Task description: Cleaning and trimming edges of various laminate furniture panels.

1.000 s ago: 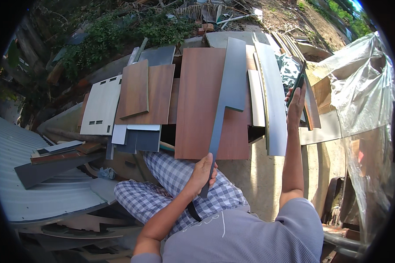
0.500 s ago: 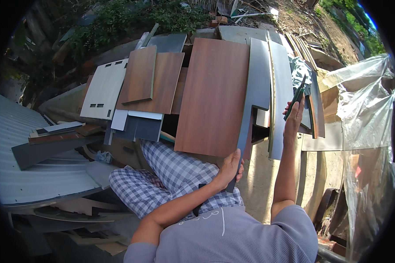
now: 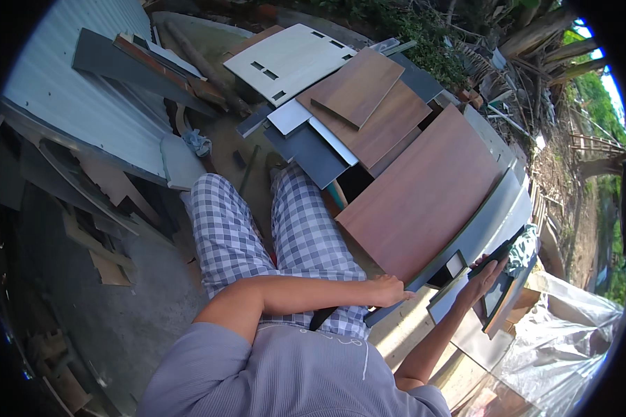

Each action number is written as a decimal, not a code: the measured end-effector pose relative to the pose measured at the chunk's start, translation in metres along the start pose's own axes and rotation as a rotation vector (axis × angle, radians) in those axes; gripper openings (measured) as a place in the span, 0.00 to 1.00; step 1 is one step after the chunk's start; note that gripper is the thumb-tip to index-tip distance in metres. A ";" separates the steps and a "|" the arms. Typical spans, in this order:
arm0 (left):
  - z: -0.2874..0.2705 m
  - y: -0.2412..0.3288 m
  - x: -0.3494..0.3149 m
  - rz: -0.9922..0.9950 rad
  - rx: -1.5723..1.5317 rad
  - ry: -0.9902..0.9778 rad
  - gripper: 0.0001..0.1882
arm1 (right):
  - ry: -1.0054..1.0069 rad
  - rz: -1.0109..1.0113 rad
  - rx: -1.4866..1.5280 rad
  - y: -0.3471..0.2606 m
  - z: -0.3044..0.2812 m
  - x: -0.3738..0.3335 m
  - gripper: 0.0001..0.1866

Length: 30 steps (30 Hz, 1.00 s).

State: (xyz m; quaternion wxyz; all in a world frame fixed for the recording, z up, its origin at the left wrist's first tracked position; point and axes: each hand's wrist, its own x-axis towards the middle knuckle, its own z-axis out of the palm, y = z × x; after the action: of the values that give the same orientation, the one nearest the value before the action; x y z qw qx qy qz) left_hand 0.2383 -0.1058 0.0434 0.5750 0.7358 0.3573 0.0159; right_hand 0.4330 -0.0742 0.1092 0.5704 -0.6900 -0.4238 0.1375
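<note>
My left hand (image 3: pixel 388 290) is closed on the near end of a long dark grey panel (image 3: pixel 481 221), close to my lap. The panel has a notch cut in one side and lies along a wide reddish-brown board (image 3: pixel 424 198). Farther right, my right hand (image 3: pixel 483 283) grips a long, narrow dark object (image 3: pixel 501 251); its exact kind is hard to make out. Beside that hand is a bunched green-and-white patterned cloth (image 3: pixel 523 251), on top of more boards.
Smaller brown boards (image 3: pixel 368 87), a white panel with slots (image 3: pixel 289 64) and dark blue-grey pieces (image 3: pixel 309 149) lie ahead. Corrugated metal sheet (image 3: pixel 83 69) holds scrap boards at left. Clear plastic sheeting (image 3: pixel 570 333) hangs at right. A small crumpled cloth (image 3: pixel 197 142) lies near my knees.
The view has turned left, so the boards appear rotated and shifted right. My right hand still holds the dark object, now lower and nearer the patterned cloth. My left hand stays at the panel's end.
</note>
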 end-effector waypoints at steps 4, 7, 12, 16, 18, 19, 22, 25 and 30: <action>-0.060 -0.014 -0.040 -0.093 -0.123 0.093 0.35 | -0.242 0.012 0.070 -0.030 0.035 -0.023 0.27; -0.105 -0.055 -0.088 -0.190 -0.565 0.250 0.28 | -0.434 0.194 0.446 -0.037 0.075 -0.013 0.19; -0.137 -0.097 -0.134 -0.142 -0.932 0.605 0.26 | -0.740 0.343 0.340 -0.059 0.201 0.055 0.17; -0.165 -0.100 -0.130 -0.104 -1.033 0.624 0.24 | -0.775 0.196 0.125 -0.044 0.327 0.153 0.27; -0.183 -0.096 -0.114 0.017 -1.135 0.809 0.23 | -0.742 0.180 0.068 -0.030 0.379 0.195 0.28; -0.197 -0.096 -0.108 0.031 -1.154 0.863 0.24 | -0.732 0.088 -0.097 -0.026 0.404 0.212 0.28; -0.232 -0.097 -0.082 0.142 -1.283 1.136 0.26 | -0.701 -0.252 -0.499 -0.022 0.460 0.234 0.31; -0.254 -0.100 -0.061 0.206 -1.379 1.115 0.32 | -0.731 -0.540 -0.761 -0.020 0.491 0.239 0.32; -0.260 -0.105 -0.049 0.193 -1.528 1.023 0.42 | -0.886 -0.649 -0.812 -0.040 0.503 0.231 0.31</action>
State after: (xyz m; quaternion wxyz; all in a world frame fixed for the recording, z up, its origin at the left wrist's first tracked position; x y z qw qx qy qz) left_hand 0.0348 0.0935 0.0602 0.6725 0.0865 0.3975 0.6183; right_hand 0.2163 0.4338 0.0564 0.0513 -0.5658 -0.8208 0.0592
